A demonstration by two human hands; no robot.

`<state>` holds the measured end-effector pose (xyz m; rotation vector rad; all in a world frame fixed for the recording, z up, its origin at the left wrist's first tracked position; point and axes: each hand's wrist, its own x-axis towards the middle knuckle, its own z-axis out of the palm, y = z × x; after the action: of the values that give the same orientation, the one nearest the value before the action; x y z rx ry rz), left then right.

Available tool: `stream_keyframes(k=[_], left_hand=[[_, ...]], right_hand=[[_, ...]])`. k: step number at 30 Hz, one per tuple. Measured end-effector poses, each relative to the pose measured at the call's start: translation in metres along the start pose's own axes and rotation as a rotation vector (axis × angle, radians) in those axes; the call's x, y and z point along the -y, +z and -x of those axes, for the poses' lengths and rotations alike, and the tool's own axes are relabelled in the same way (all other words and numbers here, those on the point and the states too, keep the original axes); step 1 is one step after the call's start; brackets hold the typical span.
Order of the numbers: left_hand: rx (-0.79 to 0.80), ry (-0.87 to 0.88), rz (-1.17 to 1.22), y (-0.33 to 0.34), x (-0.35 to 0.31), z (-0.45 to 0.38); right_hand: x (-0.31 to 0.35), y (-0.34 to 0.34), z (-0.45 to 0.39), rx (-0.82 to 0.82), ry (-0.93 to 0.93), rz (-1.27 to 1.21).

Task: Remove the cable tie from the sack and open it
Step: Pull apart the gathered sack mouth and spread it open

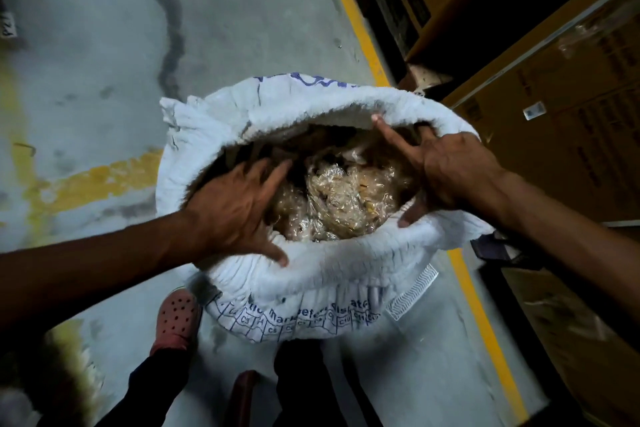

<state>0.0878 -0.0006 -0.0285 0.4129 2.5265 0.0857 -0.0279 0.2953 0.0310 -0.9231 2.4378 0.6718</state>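
Observation:
A white woven sack (311, 274) with blue print stands on the floor in front of me, its mouth wide and its rim rolled down. Inside lie clear plastic bags (343, 198) of pale brown contents. My left hand (239, 208) rests on the left part of the rim, fingers spread into the mouth and thumb over the near edge. My right hand (446, 170) holds the right part of the rim, index finger stretched to the far edge, thumb hooked on the near edge. No cable tie shows anywhere.
Grey concrete floor with a yellow line (353, 17) running past the sack's right side. Brown cardboard boxes (571, 107) stand stacked to the right. My foot in a pink clog (178, 319) and my dark trouser legs are just below the sack.

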Motion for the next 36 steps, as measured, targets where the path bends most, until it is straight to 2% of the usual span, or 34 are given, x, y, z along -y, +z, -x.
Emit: stream_keyframes(k=[4,14,18,23,28,31,34,36], left_hand=[[0.142,-0.035,-0.015,0.006,0.025,0.009],[0.112,-0.028,-0.063,-0.012,0.052,0.002],[0.040,0.011,-0.050,-0.016,0.049,0.001],[-0.185,0.075,-0.075,-0.024,0.046,-0.007],[-0.253,0.105,0.237,-0.032,0.056,-0.016],[-0.293,0.109,0.521,-0.032,0.056,-0.024],[-0.306,0.071,0.786,-0.035,0.053,-0.036],[-0.255,0.061,0.835,-0.044,0.052,-0.039]], right_hand=[[-0.006,0.005,-0.001,0.032,0.050,0.005],[-0.019,0.001,-0.003,0.067,0.034,0.050],[-0.013,-0.001,-0.007,-0.010,-0.008,0.011],[-0.012,-0.001,-0.015,-0.186,-0.139,-0.064],[-0.019,0.007,-0.016,-0.297,-0.174,0.007],[-0.015,0.011,-0.016,-0.282,-0.161,0.002],[-0.009,0.016,-0.020,-0.240,-0.178,-0.170],[-0.006,0.012,-0.022,-0.117,-0.206,-0.329]])
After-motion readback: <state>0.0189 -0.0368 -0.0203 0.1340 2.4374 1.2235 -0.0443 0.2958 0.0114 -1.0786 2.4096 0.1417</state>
